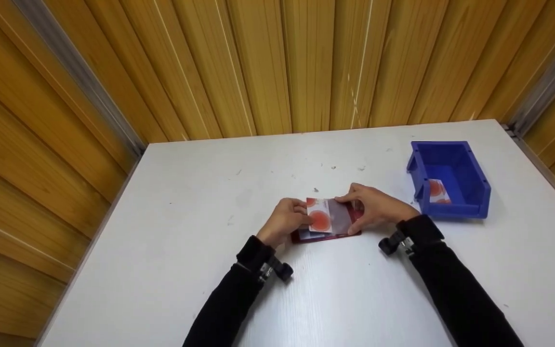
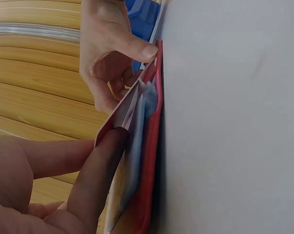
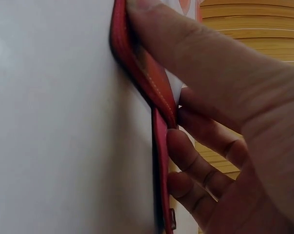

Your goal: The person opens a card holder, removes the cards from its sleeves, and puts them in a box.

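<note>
A red wallet point(image 2: 154, 146) with clear plastic sleeves point(image 1: 340, 218) lies opened out on the white table, in the middle of the head view. My left hand point(image 1: 284, 222) pinches a white card with red circles point(image 1: 319, 217) between thumb and finger, over the wallet's left part. The left wrist view has the card tilted up at a sleeve; how far it reaches into the sleeve I cannot tell. On the right side, my right hand point(image 1: 378, 207) grips the wallet's edge. Its thumb presses near the stitched red border point(image 3: 152, 83), and the other fingers curl at the far side.
A blue plastic bin point(image 1: 455, 209) stands at the right of the table point(image 1: 162, 250), with another red-patterned card point(image 1: 437, 191) inside. Yellow wood-look panels point(image 1: 306, 67) rise behind the table and at both sides.
</note>
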A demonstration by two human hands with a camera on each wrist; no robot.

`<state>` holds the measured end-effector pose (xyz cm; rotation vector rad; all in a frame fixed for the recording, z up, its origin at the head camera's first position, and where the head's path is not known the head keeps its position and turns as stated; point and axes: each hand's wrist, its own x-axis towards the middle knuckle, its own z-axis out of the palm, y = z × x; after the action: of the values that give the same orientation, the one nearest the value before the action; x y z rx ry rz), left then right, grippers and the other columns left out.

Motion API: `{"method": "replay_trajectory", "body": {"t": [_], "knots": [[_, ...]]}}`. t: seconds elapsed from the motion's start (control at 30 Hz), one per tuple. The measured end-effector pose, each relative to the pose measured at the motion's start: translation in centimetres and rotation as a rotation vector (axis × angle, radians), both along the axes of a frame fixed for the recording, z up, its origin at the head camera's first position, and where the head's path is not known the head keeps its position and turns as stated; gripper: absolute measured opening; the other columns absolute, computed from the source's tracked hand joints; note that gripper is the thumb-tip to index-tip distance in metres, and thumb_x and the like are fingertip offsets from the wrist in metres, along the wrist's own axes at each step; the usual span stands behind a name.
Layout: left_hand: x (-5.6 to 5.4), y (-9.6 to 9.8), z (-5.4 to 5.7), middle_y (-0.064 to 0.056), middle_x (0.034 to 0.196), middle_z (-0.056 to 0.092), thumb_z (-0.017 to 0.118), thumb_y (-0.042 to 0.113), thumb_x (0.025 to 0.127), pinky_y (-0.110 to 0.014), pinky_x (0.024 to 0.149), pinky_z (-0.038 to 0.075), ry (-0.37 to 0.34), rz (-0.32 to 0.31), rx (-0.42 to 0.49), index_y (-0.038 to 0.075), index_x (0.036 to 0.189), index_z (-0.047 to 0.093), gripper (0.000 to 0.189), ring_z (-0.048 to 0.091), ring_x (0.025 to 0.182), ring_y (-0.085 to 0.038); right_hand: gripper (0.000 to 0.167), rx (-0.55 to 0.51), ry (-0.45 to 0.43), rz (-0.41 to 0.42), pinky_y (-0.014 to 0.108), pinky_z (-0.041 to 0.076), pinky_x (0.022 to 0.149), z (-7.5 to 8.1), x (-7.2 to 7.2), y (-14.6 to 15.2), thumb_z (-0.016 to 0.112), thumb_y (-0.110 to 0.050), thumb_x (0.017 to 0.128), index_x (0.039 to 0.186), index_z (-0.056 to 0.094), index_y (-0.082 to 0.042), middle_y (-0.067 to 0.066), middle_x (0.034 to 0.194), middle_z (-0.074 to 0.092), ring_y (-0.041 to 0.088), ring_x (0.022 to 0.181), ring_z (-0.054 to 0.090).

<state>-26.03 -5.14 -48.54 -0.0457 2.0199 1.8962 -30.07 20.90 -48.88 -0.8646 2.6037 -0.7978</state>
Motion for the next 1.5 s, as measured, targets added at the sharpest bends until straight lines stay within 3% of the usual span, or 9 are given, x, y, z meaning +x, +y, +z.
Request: {"method": "replay_trajectory", "body": {"t": [0.3, 0.5, 0.7, 1.0, 1.13, 1.2, 1.33, 1.43, 1.5], "knots": [[-0.3, -1.1, 0.7, -0.002, 0.080, 0.059, 0.066, -0.018, 0.083, -0.024, 0.067, 0.059, 0.004, -0.060, -0.066, -0.008, 0.113, 0.057, 0.033, 0.062, 0.072, -0.012, 0.084, -0.018, -0.004, -0.001, 0.027, 0.041, 0.075, -0.2, -0.1, 0.1, 0.098, -0.033, 0.068, 0.142, 0.064, -0.013, 0.007, 0.101, 0.051, 0.020, 0.094, 0.050], [-0.4, -1.8, 3.0, -0.003, 0.085, 0.059, 0.068, -0.016, 0.083, -0.026, 0.072, 0.060, 0.045, -0.028, -0.077, -0.011, 0.120, 0.056, 0.038, 0.060, 0.075, -0.013, 0.085, -0.049, 0.010, 0.021, 0.027, 0.040, 0.074, -0.2, 0.0, 0.3, 0.098, -0.033, 0.068, 0.143, 0.063, -0.012, 0.008, 0.100, 0.052, 0.021, 0.091, 0.049], [-0.5, -2.4, 4.8, -0.004, 0.088, 0.062, 0.068, -0.011, 0.087, -0.024, 0.072, 0.058, 0.089, -0.009, 0.031, -0.008, 0.126, 0.057, 0.040, 0.063, 0.075, -0.013, 0.086, -0.051, 0.014, 0.023, 0.027, 0.040, 0.075, -0.1, 0.1, 0.5, 0.098, -0.032, 0.068, 0.144, 0.062, -0.012, 0.009, 0.103, 0.051, 0.021, 0.094, 0.049], [-0.5, -2.0, 4.4, -0.002, 0.085, 0.064, 0.069, -0.012, 0.087, -0.027, 0.076, 0.060, 0.094, 0.005, 0.053, -0.008, 0.127, 0.059, 0.041, 0.065, 0.075, -0.012, 0.087, -0.040, 0.011, 0.029, 0.027, 0.042, 0.075, -0.1, 0.0, 0.4, 0.098, -0.032, 0.069, 0.144, 0.062, -0.009, 0.008, 0.103, 0.051, 0.021, 0.095, 0.049], [-0.4, -1.9, 4.3, -0.001, 0.085, 0.064, 0.069, -0.012, 0.087, -0.029, 0.079, 0.061, 0.089, 0.012, 0.064, -0.006, 0.124, 0.059, 0.039, 0.065, 0.075, -0.012, 0.083, -0.079, 0.036, 0.007, 0.032, 0.048, 0.081, 0.5, 0.1, -0.1, 0.093, -0.026, 0.076, 0.148, 0.057, -0.006, 0.012, 0.112, 0.057, 0.024, 0.098, 0.055], [-0.3, -1.8, 4.1, -0.002, 0.085, 0.065, 0.068, -0.013, 0.087, -0.030, 0.079, 0.061, 0.097, 0.012, 0.076, -0.007, 0.123, 0.059, 0.038, 0.065, 0.075, -0.012, 0.074, -0.171, 0.060, -0.053, 0.034, 0.052, 0.085, 0.9, 0.3, -0.8, 0.086, -0.021, 0.086, 0.150, 0.053, -0.004, 0.016, 0.118, 0.061, 0.027, 0.101, 0.061], [-0.1, -0.9, 3.5, -0.007, 0.087, 0.068, 0.068, -0.013, 0.087, -0.028, 0.076, 0.061, 0.098, 0.020, 0.105, -0.007, 0.122, 0.060, 0.036, 0.065, 0.076, -0.012, 0.046, -0.455, 0.013, -0.284, 0.035, 0.058, 0.081, 1.6, 1.2, -3.5, 0.057, -0.017, 0.107, 0.150, 0.050, -0.003, 0.021, 0.118, 0.065, 0.032, 0.095, 0.068], [0.3, 0.3, 2.8, -0.008, 0.088, 0.070, 0.069, -0.012, 0.086, -0.026, 0.075, 0.061, 0.094, 0.023, 0.114, -0.007, 0.121, 0.061, 0.036, 0.066, 0.078, -0.012, 0.036, -0.608, -0.068, -0.474, 0.029, 0.052, 0.076, 1.5, 2.2, -5.8, 0.041, -0.022, 0.111, 0.141, 0.055, -0.006, 0.015, 0.107, 0.062, 0.026, 0.087, 0.063], [0.5, 1.1, 2.3, -0.007, 0.088, 0.070, 0.069, -0.012, 0.086, -0.025, 0.075, 0.060, 0.090, 0.024, 0.122, -0.008, 0.120, 0.062, 0.035, 0.066, 0.079, -0.011, 0.032, -0.647, -0.096, -0.556, 0.028, 0.046, 0.075, 1.3, 2.9, -7.0, 0.039, -0.023, 0.111, 0.132, 0.057, -0.006, 0.011, 0.104, 0.059, 0.021, 0.087, 0.057]]}}
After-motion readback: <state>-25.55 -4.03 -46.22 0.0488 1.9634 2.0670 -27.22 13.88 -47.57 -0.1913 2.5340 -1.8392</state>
